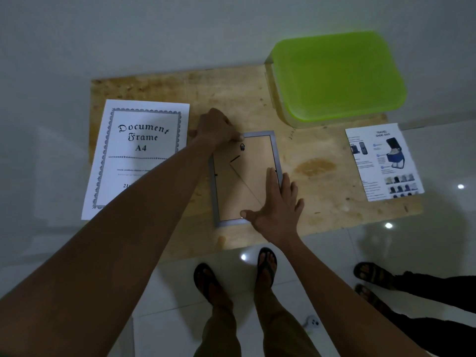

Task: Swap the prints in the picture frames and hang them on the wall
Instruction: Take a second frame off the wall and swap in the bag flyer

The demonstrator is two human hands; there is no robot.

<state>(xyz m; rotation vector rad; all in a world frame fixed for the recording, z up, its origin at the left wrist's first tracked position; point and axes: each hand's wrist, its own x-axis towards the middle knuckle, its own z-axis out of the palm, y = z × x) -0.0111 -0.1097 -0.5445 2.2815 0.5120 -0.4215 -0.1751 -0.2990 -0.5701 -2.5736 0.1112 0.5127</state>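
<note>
- A picture frame [247, 161] lies face down near the middle of the wooden bench [322, 202], its brown backing board and small hanger loop [242, 147] turned up.
- The left hand [217, 127] reaches across to the frame's far left corner, fingers bent down over the rail and gripping it.
- The right hand [277, 204] lies flat with straight, spread fingers, pressing on the frame's right rail and near right corner. It holds nothing.
- A bordered document sheet [139, 140] waits at the bench's left edge and a printed flyer [383, 161] at the right edge. A box with a green lid [337, 76] sits at the far right corner.
- The step in hand appears to be opening the back. It would go best with the flat hand holding the frame down while the other works the small tabs along the rails loose one by one.
- The board should then be lifted level, so the glass beneath neither slides nor tips off the bench.
</note>
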